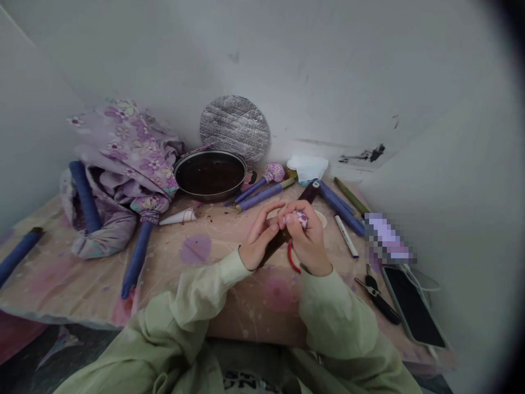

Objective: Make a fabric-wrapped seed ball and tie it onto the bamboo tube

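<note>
Over the middle of the table my two hands meet. My right hand (308, 241) is closed round a small ball wrapped in floral purple cloth (302, 218), thumb pressed on top. My left hand (259, 236) pinches at the same ball from the left, fingers bent and together. A dark stick (275, 247) runs down from the ball beneath my hands. A red loop (291, 259) hangs by my right wrist. Both arms wear pale green sleeves.
A dark round pan (210, 175) and a silver foil disc (233, 128) stand at the back. Floral purple cloth (123, 158) is heaped at the left. Several blue-wrapped sticks (340, 203) lie about. A phone (412, 305), small pliers (379, 301) and a white marker (346, 236) lie at the right.
</note>
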Action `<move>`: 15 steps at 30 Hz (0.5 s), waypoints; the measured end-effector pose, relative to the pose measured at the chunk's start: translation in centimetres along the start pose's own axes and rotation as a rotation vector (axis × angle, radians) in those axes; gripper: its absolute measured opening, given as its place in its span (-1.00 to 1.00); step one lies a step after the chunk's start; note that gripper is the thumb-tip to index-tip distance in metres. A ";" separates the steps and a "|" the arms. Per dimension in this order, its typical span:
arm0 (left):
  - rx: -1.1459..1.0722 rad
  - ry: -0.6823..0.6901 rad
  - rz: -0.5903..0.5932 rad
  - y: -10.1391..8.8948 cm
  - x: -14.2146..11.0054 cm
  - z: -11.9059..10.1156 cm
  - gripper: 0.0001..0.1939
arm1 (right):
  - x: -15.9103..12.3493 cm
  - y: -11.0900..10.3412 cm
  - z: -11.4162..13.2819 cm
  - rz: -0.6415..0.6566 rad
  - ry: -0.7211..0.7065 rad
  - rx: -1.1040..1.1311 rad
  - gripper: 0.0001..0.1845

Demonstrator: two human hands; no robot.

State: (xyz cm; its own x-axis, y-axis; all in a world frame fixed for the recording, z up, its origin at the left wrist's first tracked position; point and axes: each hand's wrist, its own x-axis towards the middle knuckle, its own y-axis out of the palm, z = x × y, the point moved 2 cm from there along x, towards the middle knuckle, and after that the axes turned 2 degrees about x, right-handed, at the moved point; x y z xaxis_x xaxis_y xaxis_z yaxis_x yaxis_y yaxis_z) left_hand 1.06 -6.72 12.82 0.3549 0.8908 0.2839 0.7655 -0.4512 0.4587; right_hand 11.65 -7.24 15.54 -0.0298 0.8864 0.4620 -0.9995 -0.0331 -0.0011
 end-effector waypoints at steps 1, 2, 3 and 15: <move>0.015 -0.003 0.004 0.1 0.0 -0.1 -0.54 | 0.0 0.0 0.0 0.008 0.003 0.016 -0.91; 0.036 -0.011 0.008 0.1 -0.1 -0.1 -0.53 | 0.0 0.0 0.1 0.019 0.011 0.031 -0.91; 0.059 -0.019 0.011 0.1 -0.1 -0.1 -0.51 | -0.1 0.0 0.2 0.030 0.017 0.046 -0.90; 0.783 0.225 0.151 -1.5 -0.3 -2.9 -0.40 | -1.0 -2.1 0.5 0.072 0.016 0.065 -0.76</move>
State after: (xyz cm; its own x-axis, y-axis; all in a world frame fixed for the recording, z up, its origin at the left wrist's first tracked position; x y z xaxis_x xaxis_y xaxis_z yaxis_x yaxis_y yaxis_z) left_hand -1.79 -6.47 14.52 0.4314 0.7539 0.4955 0.9001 -0.3224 -0.2931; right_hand 13.78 -8.29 15.53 -0.1020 0.8877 0.4490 -0.9917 -0.1264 0.0244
